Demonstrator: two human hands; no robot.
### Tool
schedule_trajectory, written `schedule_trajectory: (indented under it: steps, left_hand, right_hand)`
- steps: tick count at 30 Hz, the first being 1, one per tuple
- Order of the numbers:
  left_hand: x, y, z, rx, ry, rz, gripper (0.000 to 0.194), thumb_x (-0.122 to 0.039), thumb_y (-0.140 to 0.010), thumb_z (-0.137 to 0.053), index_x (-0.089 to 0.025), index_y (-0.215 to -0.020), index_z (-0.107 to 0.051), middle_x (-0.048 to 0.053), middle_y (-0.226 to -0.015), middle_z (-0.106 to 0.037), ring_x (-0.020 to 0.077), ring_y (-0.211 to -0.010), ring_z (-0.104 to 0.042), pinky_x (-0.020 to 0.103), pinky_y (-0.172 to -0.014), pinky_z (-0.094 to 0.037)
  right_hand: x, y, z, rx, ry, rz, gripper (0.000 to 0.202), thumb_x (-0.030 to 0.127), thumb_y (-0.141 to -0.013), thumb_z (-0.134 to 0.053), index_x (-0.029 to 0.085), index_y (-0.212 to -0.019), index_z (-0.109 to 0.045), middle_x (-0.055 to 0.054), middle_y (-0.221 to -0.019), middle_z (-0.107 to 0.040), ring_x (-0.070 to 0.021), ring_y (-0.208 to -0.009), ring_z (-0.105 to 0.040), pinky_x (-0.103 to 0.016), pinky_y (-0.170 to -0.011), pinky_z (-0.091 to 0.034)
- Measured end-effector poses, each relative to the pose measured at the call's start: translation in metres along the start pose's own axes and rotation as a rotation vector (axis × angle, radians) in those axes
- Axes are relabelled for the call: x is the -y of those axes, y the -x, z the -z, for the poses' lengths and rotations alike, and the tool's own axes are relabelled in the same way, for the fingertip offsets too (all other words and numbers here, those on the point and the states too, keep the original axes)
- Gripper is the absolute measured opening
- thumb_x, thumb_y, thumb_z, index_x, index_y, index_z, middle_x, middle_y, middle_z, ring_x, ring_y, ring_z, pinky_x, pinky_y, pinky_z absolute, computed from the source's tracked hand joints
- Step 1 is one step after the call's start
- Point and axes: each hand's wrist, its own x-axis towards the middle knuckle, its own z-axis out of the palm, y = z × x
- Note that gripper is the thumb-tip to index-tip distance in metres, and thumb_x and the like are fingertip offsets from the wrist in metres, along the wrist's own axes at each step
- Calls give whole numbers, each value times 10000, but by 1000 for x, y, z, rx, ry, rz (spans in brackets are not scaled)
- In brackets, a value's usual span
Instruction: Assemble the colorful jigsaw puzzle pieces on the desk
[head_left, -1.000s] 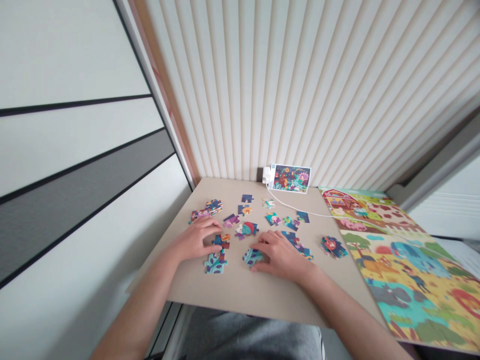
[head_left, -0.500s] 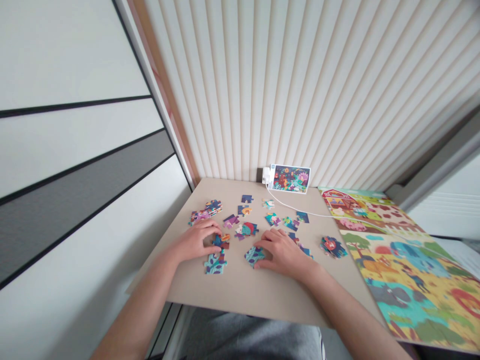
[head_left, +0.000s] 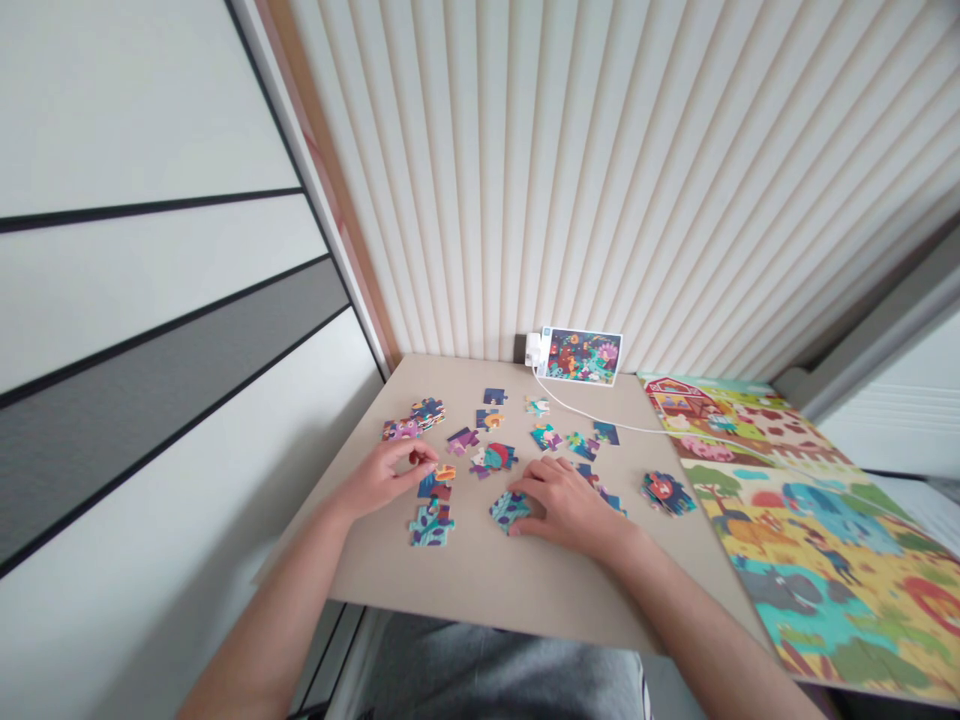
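Note:
My left hand [head_left: 386,475] hovers with curled fingers and thumb close together, beside a dark blue and orange puzzle piece [head_left: 433,484]; anything small between the fingertips cannot be made out. Just below lies a teal piece with purple spots [head_left: 430,526]. My right hand [head_left: 559,497] rests on the table, its fingers and thumb on another teal spotted piece [head_left: 508,511]. Partly behind that hand are dark pieces [head_left: 611,501]. A piece with a red and teal figure [head_left: 495,458] lies between the hands.
Loose pieces [head_left: 546,437] dot the table [head_left: 480,580]. Piles stand at the left [head_left: 427,413] and right [head_left: 666,493]. A picture card [head_left: 581,356] leans at the back by a white charger [head_left: 532,349], whose cable crosses a farm-and-animal puzzle [head_left: 810,530].
My left hand has lifted off the blue and orange piece and moved slightly left, uncovering it. The right hand has stayed on the teal piece.

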Motion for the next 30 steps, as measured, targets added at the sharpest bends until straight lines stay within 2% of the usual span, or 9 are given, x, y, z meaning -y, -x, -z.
schedule_trajectory:
  steps: [2,7,9,12,15,18,20,25,30]
  left_hand:
    - [-1,2,2,36,41,-12,263,-425,-942,-553,-204,-983,-690,44,-923,-719,188,-857,-648,297,-795,-529]
    - [-4,2,-3,289,16,-51,217,-382,-927,-568,-216,-931,-707,21,-862,-707,158,-763,-628,267,-736,-511]
    - [-5,0,-6,317,-7,-71,214,-374,-926,-567,-213,-911,-707,29,-857,-702,164,-767,-628,275,-745,-510]
    - [-6,-1,-3,297,-6,-97,237,-387,-938,-555,-212,-890,-708,48,-883,-701,187,-838,-641,305,-823,-518]
    - [-8,8,3,276,-42,-70,275,-448,-925,-595,-233,-1034,-726,63,-1026,-704,219,-982,-649,342,-935,-510]
    - [-12,25,7,250,-159,-58,517,-533,-823,-725,-287,-1274,-664,82,-1271,-630,272,-1200,-584,385,-1065,-450]
    - [-17,37,5,260,-234,-61,617,-541,-772,-776,-327,-1331,-628,79,-1333,-589,292,-1257,-547,396,-1091,-432]
    - [-27,54,-10,189,-316,-14,484,-467,-837,-737,-333,-1291,-634,65,-1311,-597,275,-1241,-548,383,-1080,-438]
    - [-31,52,-24,122,-322,-1,518,-451,-859,-714,-323,-1344,-583,65,-1330,-600,269,-1239,-560,393,-1081,-449]
  right_hand:
    - [0,0,0,1,-1,0,523,632,-858,-667,254,-1219,-695,-81,-1038,-649,-251,-1038,-576,-395,-967,-409]
    - [0,0,1,-3,-11,2,517,634,-862,-658,254,-1210,-696,-82,-1039,-649,-253,-1030,-577,-388,-950,-415]
    - [0,1,1,-3,-13,1,519,638,-860,-656,254,-1208,-696,-80,-1040,-649,-253,-1029,-576,-384,-944,-416]
    - [0,1,2,-1,-12,0,521,640,-862,-653,251,-1206,-695,-78,-1042,-648,-252,-1031,-574,-381,-935,-417]
    - [0,0,2,0,-9,-2,517,635,-859,-661,254,-1206,-696,-76,-1037,-646,-250,-1028,-572,-380,-933,-418]
    - [0,1,0,-2,-3,-5,512,622,-857,-674,259,-1218,-694,-77,-1039,-644,-247,-1024,-573,-381,-937,-418]
    - [0,1,0,-1,-2,1,508,612,-860,-678,261,-1226,-691,-78,-1041,-644,-247,-1025,-574,-386,-948,-416]
    - [0,2,-2,-17,-3,3,490,595,-871,-673,251,-1219,-691,-84,-1048,-643,-256,-1046,-573,-390,-964,-415]
    - [0,2,0,-14,2,2,485,595,-862,-686,256,-1209,-696,-75,-1044,-643,-253,-1038,-576,-387,-950,-422]
